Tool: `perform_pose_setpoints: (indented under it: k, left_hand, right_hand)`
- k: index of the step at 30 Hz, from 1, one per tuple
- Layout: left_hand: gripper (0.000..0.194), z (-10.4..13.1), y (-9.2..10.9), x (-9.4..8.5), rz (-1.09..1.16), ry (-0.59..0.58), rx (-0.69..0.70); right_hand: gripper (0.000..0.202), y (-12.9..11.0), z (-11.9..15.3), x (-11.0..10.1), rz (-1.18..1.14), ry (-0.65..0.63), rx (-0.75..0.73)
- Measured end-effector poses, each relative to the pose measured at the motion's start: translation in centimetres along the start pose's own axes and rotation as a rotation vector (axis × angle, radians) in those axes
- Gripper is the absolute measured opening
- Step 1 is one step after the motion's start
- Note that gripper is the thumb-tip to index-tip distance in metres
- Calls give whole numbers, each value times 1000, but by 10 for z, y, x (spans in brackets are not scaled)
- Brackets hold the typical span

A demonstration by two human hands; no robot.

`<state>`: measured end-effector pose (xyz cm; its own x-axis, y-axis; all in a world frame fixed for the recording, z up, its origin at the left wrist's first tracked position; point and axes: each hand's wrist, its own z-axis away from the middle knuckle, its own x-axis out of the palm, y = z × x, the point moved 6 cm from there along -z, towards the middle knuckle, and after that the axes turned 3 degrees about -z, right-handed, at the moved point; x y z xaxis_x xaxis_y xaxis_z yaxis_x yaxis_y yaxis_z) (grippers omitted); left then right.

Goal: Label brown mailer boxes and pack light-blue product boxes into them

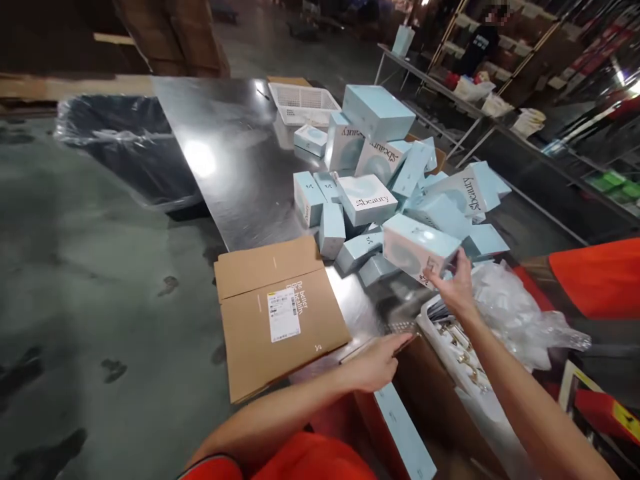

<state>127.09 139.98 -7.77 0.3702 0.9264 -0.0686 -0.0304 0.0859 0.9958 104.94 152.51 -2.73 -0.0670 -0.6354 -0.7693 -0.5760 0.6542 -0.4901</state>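
Observation:
My right hand (457, 285) grips the near right end of a light blue box (417, 245) at the front of a pile of similar boxes. Its thumb is on the printed side. My left hand (375, 363) rests at the edge of an open cardboard carton (430, 380), with its index finger stretched out along the edge. Inside the carton stands a long blue box (404, 430). Left of my left hand, flattened brown cardboard (260, 360) with a white label (284, 315) lies on the metal table.
A white basket (306, 100) stands at the table's far edge. A lined black bin (135, 153) is at the left. Right of the carton are a white tray (463, 353) of small items and clear plastic bags (520, 313). An orange sleeve (595, 277) of another person shows at right.

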Motion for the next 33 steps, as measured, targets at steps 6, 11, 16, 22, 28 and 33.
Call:
perform_pose_setpoints:
  k: [6, 11, 16, 22, 28, 33]
  left_hand:
    - [70, -12, -25, 7, 514, 126, -297]
    - [60, -22, -61, -41, 976, 531, -531]
    - [35, -37, -63, -83, 947, 667, -301]
    - [74, -39, -56, -91, 733, 733, -316]
    - [110, -38, -38, -94, 49, 749, -236]
    - [77, -40, -34, -109, -52, 810, -280]
  right_hand:
    - [49, -48, 77, 18, 379, -22, -688]
    - [35, -47, 89, 53, 405, -172, -489]
    - [44, -38, 89, 51, 195, -317, -339]
    - [40, -15, 79, 33, -72, -402, -105]
    - [47, -10, 93, 73, -137, -615, -83]
    - [42, -16, 80, 69, -131, -365, 28]
